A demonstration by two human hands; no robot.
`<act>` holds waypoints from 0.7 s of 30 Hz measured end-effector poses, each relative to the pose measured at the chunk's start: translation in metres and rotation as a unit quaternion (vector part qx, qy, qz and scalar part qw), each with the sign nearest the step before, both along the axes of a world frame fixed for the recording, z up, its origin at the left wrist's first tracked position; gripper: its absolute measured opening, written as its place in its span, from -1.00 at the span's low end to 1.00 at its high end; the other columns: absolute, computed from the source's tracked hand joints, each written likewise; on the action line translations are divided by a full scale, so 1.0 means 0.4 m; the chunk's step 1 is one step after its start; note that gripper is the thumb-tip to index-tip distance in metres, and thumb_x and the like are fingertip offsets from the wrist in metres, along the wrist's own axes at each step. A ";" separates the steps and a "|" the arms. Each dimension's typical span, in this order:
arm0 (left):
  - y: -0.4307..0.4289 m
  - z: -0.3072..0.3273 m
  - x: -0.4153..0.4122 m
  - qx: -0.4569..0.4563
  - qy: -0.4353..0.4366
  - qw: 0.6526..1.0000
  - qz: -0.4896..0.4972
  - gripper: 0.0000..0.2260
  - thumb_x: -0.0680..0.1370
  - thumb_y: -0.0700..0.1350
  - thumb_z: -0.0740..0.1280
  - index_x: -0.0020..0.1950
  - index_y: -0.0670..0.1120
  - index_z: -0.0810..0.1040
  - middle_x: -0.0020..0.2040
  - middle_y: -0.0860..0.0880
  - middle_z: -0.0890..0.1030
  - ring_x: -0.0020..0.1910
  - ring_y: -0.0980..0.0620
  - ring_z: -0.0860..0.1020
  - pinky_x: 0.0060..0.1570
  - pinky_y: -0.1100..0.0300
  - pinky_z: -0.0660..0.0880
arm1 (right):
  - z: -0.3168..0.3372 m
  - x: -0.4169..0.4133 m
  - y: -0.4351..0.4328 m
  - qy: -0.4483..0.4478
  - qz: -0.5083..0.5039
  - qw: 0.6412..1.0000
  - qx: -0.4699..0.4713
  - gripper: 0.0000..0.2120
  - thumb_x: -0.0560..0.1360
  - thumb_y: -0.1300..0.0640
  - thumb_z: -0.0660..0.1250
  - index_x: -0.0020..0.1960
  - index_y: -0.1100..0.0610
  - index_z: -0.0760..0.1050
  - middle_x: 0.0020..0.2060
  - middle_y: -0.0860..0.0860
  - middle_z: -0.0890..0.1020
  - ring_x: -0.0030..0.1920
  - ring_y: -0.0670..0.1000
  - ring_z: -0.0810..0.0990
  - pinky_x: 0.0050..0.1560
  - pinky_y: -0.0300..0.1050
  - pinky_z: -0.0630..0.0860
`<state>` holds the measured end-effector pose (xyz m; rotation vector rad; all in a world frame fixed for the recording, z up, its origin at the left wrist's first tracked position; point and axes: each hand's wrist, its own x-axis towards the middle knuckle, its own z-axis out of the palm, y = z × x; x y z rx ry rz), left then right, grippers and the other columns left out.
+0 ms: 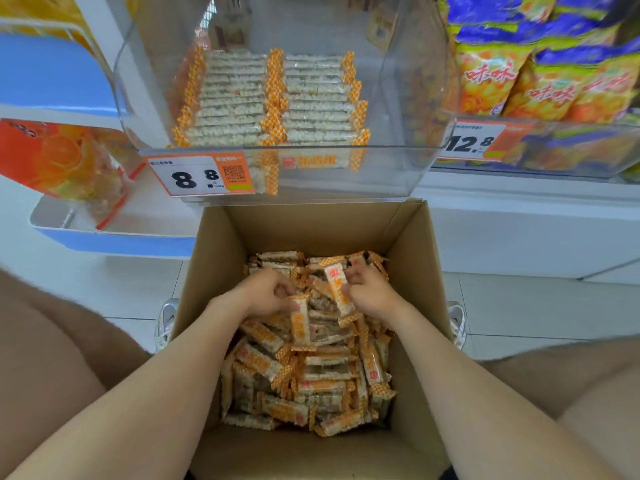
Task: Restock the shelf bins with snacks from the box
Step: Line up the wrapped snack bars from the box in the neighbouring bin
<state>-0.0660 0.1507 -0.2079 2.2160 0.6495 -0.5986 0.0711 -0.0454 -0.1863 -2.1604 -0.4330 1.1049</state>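
An open cardboard box (211,258) on the floor holds a loose heap of orange-and-white wrapped snack bars (311,386). Both my hands are down inside it at the far end of the heap. My left hand (268,294) grips one bar (300,322) that hangs toward me. My right hand (369,292) holds another bar (336,289), tilted upward. Above the box a clear plastic shelf bin (408,161) contains two neat rows of the same bars (273,98), filling its back part.
A price tag reading 8.8 (201,174) sits on the bin's front left. To the right are bags of yellow-and-blue snacks (540,71) behind a 12.8 tag (474,142). An orange package (65,161) lies in the bin at left. My knees flank the box.
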 end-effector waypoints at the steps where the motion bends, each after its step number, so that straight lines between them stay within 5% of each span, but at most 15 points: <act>1: -0.001 0.016 -0.002 -0.006 -0.002 1.000 0.010 -0.72 0.53 0.12 0.54 0.16 0.03 0.69 -0.12 0.10 0.63 -0.15 0.14 0.58 -0.20 0.23 0.49 | 0.012 0.005 -0.009 0.000 -0.012 1.000 0.005 -0.77 0.68 0.26 0.27 0.33 0.13 0.45 0.07 0.05 0.57 0.01 -0.03 0.55 -0.03 -0.13 0.50; 3: -0.003 0.050 -0.009 -0.021 -0.002 1.000 0.022 -0.76 0.55 0.14 0.50 0.08 0.00 0.71 -0.13 0.07 0.64 -0.17 0.12 0.58 -0.23 0.20 0.48 | 0.041 0.006 -0.018 0.000 -0.020 1.000 0.015 -0.74 0.65 0.25 0.27 0.31 0.06 0.47 0.06 0.04 0.61 -0.02 -0.03 0.58 -0.10 -0.08 0.55; 8: -0.006 0.145 -0.017 -0.129 -0.029 0.984 0.117 -0.76 0.52 0.02 0.56 0.02 -0.13 0.70 -0.03 -0.06 0.75 -0.08 0.04 0.73 0.02 0.02 0.70 | 0.127 -0.011 -0.016 -0.001 0.003 0.999 0.035 -0.69 0.58 0.22 0.34 0.31 0.06 0.61 0.16 0.06 0.66 0.14 0.08 0.64 0.16 0.08 0.62; 14: -0.042 0.340 -0.019 -0.264 -0.107 0.946 0.152 -0.70 0.59 -0.09 0.49 0.27 -0.15 0.55 0.02 -0.16 0.76 0.03 -0.10 0.75 0.05 0.04 0.69 | 0.265 -0.037 -0.006 -0.037 0.086 0.989 0.112 -0.82 0.55 0.17 0.43 0.13 0.02 0.68 -0.02 -0.06 0.70 -0.01 -0.10 0.66 0.02 -0.15 0.58; 17: -0.062 0.442 -0.021 -0.254 -0.120 0.955 0.095 -0.71 0.58 -0.18 0.48 0.29 -0.07 0.59 0.10 -0.13 0.74 0.08 -0.08 0.73 0.17 -0.02 0.66 | 0.333 -0.047 -0.013 -0.079 0.110 0.979 0.151 -0.82 0.50 0.16 0.52 0.10 0.01 0.69 -0.02 -0.08 0.72 -0.03 -0.12 0.69 -0.09 -0.25 0.58; 21: -0.079 0.570 -0.053 -0.178 -0.165 0.969 0.050 -0.70 0.57 -0.12 0.49 0.29 -0.03 0.60 0.20 -0.07 0.64 0.00 -0.01 0.74 0.05 0.04 0.69 | 0.435 -0.054 -0.025 -0.103 0.136 0.965 0.200 -0.75 0.46 0.19 0.59 0.11 0.08 0.66 -0.03 -0.03 0.75 -0.07 -0.11 0.72 -0.10 -0.25 0.61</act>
